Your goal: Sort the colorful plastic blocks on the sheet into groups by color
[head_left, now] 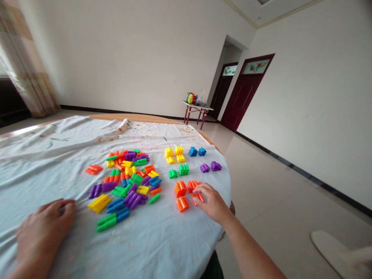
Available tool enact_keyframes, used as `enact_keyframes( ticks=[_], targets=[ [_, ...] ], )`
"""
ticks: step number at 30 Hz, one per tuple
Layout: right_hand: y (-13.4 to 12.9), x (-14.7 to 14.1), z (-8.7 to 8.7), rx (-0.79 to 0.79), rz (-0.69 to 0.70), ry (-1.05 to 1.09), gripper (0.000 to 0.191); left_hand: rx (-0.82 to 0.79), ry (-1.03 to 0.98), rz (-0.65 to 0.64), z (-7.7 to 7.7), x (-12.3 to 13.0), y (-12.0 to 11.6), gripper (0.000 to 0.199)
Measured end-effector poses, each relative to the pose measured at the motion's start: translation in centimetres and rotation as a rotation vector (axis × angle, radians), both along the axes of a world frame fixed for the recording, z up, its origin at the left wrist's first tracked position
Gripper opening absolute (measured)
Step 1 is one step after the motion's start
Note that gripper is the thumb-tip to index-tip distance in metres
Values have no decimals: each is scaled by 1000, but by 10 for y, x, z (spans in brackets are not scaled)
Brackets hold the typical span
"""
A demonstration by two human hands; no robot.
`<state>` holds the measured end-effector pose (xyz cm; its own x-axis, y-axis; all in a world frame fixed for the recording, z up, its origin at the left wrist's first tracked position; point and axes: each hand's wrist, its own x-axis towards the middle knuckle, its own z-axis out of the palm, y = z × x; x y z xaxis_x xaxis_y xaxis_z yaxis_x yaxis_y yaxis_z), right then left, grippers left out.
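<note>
My right hand [211,202] is at the right side of the table, its thumb and fingers around an orange plastic block [198,199] made of joined tubes. Just beyond the fingertips sits another orange block [193,186], partly covered by the hand. To its left are a stacked orange block [180,188] and a lower orange block [182,204]. My left hand [46,228] lies on the cloth at the left with loosely bent fingers and nothing visible in it. Nearest to it is a yellow block [99,203], beside a mixed pile with purple blocks [135,198].
Behind the orange blocks stand green blocks [184,169], purple blocks [216,166], yellow blocks [179,150] and blue blocks [193,151] in colour groups. A wrinkled light cloth [69,149] covers the round table. A small side table [200,106] holds bags near the doors.
</note>
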<state>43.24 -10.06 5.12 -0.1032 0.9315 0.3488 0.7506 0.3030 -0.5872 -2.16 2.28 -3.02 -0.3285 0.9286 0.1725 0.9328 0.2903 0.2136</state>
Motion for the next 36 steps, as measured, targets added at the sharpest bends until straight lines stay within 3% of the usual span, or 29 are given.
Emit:
enact_keyframes(
  ticks=[3, 5, 10, 17, 25, 36],
  targets=[
    [2, -36, 3, 13, 95, 33, 11, 8, -107, -32, 30, 20, -19, 49],
    [5, -63, -1, -7, 179, 33, 12, 35, -164, -34, 41, 29, -26, 46],
    [23, -125, -12, 5, 374, 16, 25, 86, -189, -38, 42, 31, -30, 43],
    [46, -174, -20, 75, 439, -133, 28, 122, -201, -49, 42, 33, -31, 45],
    [46, -188, -31, 70, 412, -301, 29, 123, -208, -40, 40, 33, -32, 46],
    [32, -170, -21, 35, 364, -200, 34, 103, -194, -44, 40, 32, -32, 46]
  ],
)
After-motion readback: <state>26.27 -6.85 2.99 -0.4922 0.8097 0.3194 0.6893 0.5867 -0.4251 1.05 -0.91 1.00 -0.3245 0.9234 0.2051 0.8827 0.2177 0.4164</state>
